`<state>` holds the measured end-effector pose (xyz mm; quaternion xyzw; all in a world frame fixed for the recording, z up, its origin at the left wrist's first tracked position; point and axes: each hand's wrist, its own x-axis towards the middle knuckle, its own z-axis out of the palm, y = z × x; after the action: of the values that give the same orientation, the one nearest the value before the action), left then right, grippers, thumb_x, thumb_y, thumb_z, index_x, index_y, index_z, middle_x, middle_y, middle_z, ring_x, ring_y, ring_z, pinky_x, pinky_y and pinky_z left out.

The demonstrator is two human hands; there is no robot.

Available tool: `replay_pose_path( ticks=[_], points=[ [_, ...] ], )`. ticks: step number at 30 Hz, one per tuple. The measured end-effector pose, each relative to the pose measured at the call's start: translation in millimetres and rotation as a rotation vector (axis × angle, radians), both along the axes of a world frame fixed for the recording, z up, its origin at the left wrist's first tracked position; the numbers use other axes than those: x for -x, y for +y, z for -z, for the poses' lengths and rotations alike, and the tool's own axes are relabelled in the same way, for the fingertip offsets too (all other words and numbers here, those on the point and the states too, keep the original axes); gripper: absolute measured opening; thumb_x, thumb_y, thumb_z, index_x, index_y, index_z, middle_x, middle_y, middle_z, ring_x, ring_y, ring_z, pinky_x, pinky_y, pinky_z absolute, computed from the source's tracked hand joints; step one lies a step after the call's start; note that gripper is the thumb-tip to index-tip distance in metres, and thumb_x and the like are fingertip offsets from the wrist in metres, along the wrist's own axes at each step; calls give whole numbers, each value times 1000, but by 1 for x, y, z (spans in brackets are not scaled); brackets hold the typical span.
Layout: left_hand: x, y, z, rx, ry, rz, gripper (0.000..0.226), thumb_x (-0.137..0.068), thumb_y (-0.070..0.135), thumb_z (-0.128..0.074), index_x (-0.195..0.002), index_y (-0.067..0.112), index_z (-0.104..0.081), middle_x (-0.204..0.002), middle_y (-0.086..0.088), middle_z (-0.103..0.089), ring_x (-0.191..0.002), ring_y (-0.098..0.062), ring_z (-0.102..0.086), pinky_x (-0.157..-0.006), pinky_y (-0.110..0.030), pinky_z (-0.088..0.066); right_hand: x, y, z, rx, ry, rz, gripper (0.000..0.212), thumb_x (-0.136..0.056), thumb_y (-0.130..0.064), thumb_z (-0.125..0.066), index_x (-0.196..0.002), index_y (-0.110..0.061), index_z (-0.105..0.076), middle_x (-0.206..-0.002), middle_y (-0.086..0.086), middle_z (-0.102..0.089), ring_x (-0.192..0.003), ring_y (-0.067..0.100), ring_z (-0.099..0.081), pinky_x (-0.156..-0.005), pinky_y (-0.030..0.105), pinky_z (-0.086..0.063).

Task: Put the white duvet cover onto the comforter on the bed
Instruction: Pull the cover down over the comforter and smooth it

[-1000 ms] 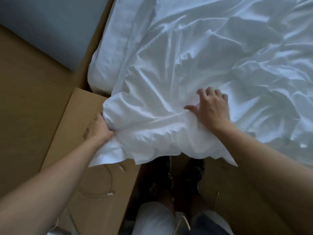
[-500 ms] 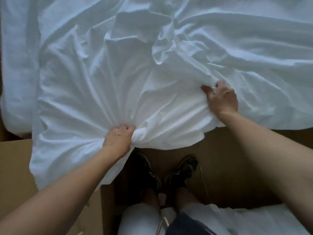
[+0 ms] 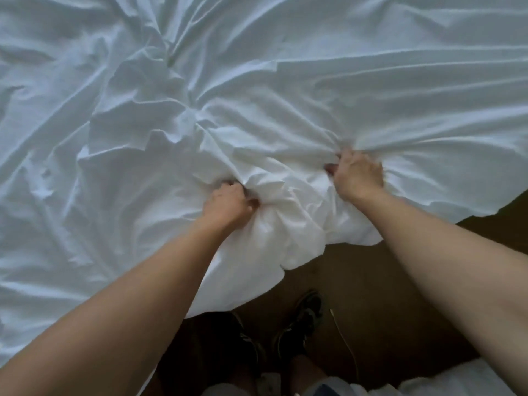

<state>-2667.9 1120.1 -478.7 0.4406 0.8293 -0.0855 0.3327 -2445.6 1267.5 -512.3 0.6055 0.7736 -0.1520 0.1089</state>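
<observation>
The white duvet cover (image 3: pixel 285 90) lies crumpled over the bed and fills most of the view, its near edge hanging over the bedside. My left hand (image 3: pixel 227 205) grips a bunched fold of the cover near that edge. About a forearm's length to the right, my right hand (image 3: pixel 357 175) grips another bunch of the same cloth, and tight creases fan out from both fists. A puffy mass of fabric (image 3: pixel 288 221) bulges between the hands. I cannot tell the comforter apart from the cover.
Brown floor (image 3: pixel 371 281) shows below the bed edge. My two feet in dark shoes (image 3: pixel 300 318) stand there, close to the bed. A thin pale cord (image 3: pixel 345 341) lies on the floor. More white fabric (image 3: pixel 445 381) sits at the bottom right corner.
The view has shifted right along the bed, and the brown box at the left is out of sight. Both hands have regripped the cover in tighter bunches, closer together.
</observation>
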Motion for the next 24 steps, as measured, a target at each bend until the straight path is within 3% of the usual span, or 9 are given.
replay_pose_path(
  ticks=[2,4,8,12,14,16,18,21,24],
  points=[
    [-6,12,7,-47,37,65,25,-96,38,-54,-109,17,-60,-126,-14,-58,-116,-36,-57,-90,-40,-47,-12,3,10,20,168,-149,39,-107,-43,-39,-117,-9,-53,-110,25,-66,-96,43,-64,-80,47,-49],
    [-8,26,7,-39,65,137,13,-95,35,-53,-90,23,-54,-115,-12,-65,-107,-34,-60,-79,-35,-44,-23,13,8,-37,267,-217,40,-108,-40,-40,-109,-5,-57,-96,29,-68,-84,47,-66,-70,47,-48],
    [-7,53,-2,150,149,303,9,-90,32,-58,-89,24,-53,-112,-9,-69,-103,-33,-64,-81,-37,-53,-79,81,-4,-218,290,-37,49,-105,-44,-48,-98,3,-59,-84,40,-63,-78,56,-64,-66,51,-50],
    [-15,89,-11,203,151,303,39,-76,50,-78,-89,21,-55,-106,0,-64,-97,-30,-61,-75,-35,-49,-148,145,-9,-204,268,464,50,-101,-48,-47,-109,-1,-63,-108,39,-63,-101,54,-61,-86,55,-51],
    [-30,119,-14,-57,33,175,40,-72,52,-72,-100,27,-57,-116,-3,-62,-98,-26,-59,-77,-33,-45,-138,144,-2,-186,278,418,50,-101,-49,-48,-110,-1,-63,-112,35,-63,-104,52,-60,-87,54,-50],
    [-50,160,-12,-286,-81,123,79,-66,75,-63,-127,26,-52,-129,-3,-53,-113,-25,-55,-92,-38,-46,-118,136,2,-260,286,293,53,-95,-59,-53,-112,-9,-57,-118,28,-58,-108,46,-56,-85,53,-46],
    [-79,201,-3,-274,-128,197,92,-66,80,-63,-137,24,-45,-135,-8,-48,-123,-29,-52,-101,-42,-43,-106,136,0,-301,179,232,68,-84,-69,-60,-123,-15,-49,-127,23,-49,-113,43,-50,-87,53,-42],
    [-116,244,20,-173,-56,370,34,-88,39,-64,-116,22,-55,-125,-12,-61,-117,-35,-59,-88,-38,-46,-114,162,1,-135,73,158,64,-88,-56,-65,-128,-9,-48,-123,26,-54,-110,47,-56,-88,54,-47],
    [-131,255,35,-161,-23,457,18,-89,28,-55,-105,21,-56,-117,-10,-66,-110,-34,-63,-78,-36,-46,-132,186,1,116,198,37,42,-101,-46,-53,-120,-9,-50,-111,34,-63,-102,51,-62,-83,51,-50]
  ],
)
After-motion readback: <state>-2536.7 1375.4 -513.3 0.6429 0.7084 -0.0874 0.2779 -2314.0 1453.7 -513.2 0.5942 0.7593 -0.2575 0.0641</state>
